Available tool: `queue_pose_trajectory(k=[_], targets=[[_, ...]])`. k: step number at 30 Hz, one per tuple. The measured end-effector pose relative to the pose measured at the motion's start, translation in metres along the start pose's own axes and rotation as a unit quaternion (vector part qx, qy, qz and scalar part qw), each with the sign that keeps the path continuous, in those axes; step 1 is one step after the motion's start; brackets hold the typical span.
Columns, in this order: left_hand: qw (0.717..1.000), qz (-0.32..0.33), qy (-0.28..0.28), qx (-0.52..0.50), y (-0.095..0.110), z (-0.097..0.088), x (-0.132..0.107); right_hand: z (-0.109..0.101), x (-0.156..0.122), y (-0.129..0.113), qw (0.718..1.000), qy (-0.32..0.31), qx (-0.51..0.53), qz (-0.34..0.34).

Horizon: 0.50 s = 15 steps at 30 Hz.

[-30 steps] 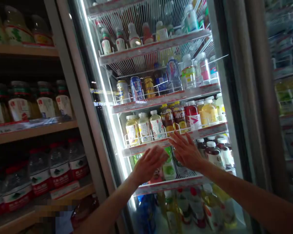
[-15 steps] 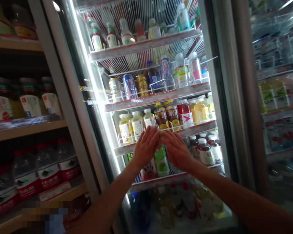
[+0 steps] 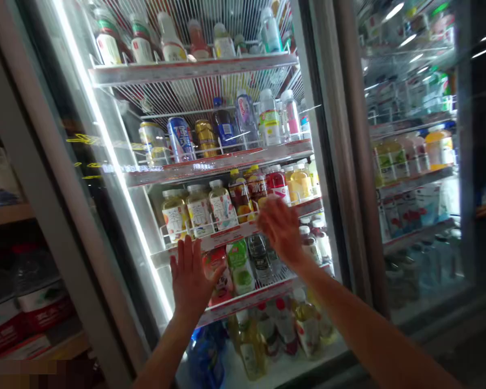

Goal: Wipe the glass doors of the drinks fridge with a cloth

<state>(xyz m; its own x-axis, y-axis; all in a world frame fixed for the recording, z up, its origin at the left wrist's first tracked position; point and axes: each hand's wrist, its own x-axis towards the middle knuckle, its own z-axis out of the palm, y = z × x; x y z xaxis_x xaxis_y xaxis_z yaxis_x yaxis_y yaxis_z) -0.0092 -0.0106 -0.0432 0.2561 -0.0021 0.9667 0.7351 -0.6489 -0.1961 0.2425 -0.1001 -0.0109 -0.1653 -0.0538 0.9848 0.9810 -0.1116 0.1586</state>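
Both my hands are raised against the glass door (image 3: 105,227) of a lit drinks fridge. My left hand (image 3: 192,278) lies flat with fingers stretched upward, in front of a pink-labelled bottle (image 3: 218,270) and a green-labelled bottle (image 3: 240,266). My right hand (image 3: 279,227) is higher and to the right, fingers spread and blurred, in front of the shelf edge (image 3: 235,233) under pale tea bottles (image 3: 198,212) and amber drink bottles (image 3: 247,190). Neither hand holds anything.
Cans (image 3: 181,139) and water bottles (image 3: 269,118) fill the shelf above. More bottles stand at the fridge bottom (image 3: 251,346). A second glass-door fridge (image 3: 413,162) stands to the right. Wooden shelves with large bottles (image 3: 20,302) are on the left.
My hands were close together at the middle of the glass; they have parted, the left moving down-left, the right up-right. The view has swung to the right.
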Motion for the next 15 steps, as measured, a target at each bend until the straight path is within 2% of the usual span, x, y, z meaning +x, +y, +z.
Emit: queue_pose_trajectory(k=[2, 3, 4, 5, 7, 9, 10, 11, 13, 15], targets=[[1.0, -0.007, 0.001, 0.001, 0.006, 0.001, 0.001, -0.013, -0.008, 0.051, 0.99, 0.076, -0.045, 0.114], [1.0, -0.008, 0.004, 0.001, 0.008, 0.002, 0.002, -0.016, -0.01, 0.065, 0.98, 0.115, -0.049, 0.154], [1.0, -0.008, 0.008, 0.001, 0.01, 0.003, 0.002, -0.016, -0.01, 0.067, 0.974, 0.13, -0.044, 0.182], [1.0, -0.009, 0.011, 0.001, 0.011, 0.004, 0.002, -0.012, -0.01, 0.058, 0.973, 0.124, -0.033, 0.194], [1.0, -0.01, 0.017, 0.0, 0.012, 0.005, 0.002, 0.0, -0.008, 0.015, 0.987, 0.051, 0.002, 0.154], [1.0, -0.012, 0.02, 0.0, 0.013, 0.004, 0.0, 0.013, -0.006, -0.034, 0.997, -0.048, 0.033, 0.042], [1.0, -0.013, 0.022, 0.0, 0.013, 0.004, -0.001, 0.016, -0.006, -0.05, 0.995, -0.084, 0.048, -0.016], [1.0, -0.013, 0.023, -0.001, 0.013, 0.003, -0.001, 0.017, -0.006, -0.056, 0.991, -0.102, 0.057, -0.058], [1.0, -0.014, 0.025, -0.003, 0.016, 0.002, -0.003, 0.01, -0.008, -0.038, 0.992, -0.086, 0.055, -0.068], [0.999, -0.024, 0.023, -0.003, 0.019, 0.002, -0.004, -0.002, -0.009, 0.004, 1.0, -0.008, 0.02, 0.016]])
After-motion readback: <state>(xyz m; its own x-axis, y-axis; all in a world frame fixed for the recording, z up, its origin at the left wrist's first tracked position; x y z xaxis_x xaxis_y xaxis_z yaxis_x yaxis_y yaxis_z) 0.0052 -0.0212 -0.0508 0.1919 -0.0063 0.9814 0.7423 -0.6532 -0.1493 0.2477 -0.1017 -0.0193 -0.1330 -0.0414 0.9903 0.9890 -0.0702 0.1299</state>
